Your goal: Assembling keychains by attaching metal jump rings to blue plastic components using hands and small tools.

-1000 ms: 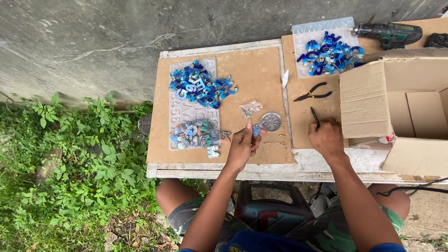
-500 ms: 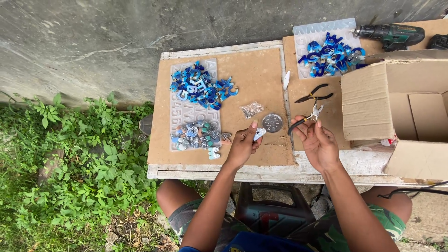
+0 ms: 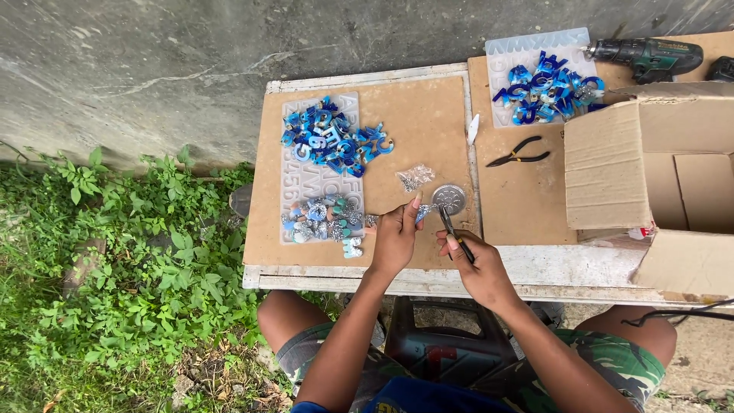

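While left fingers (image 3: 409, 218) pinch a small piece (image 3: 423, 213), right fingers (image 3: 453, 243) grip pliers (image 3: 451, 228).

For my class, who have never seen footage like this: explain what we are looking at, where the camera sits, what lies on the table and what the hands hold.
There is no machine here: a seated person works with two bare hands, filmed from a camera on their own head, looking down. The left hand pinches a small glittery piece. The right hand holds a thin dark tool pointed at it. On the brown board lie a heap of blue letter shapes, a paler heap, a round metal disc and a small clear bag. To the right are pliers, a cordless drill and an open cardboard box.
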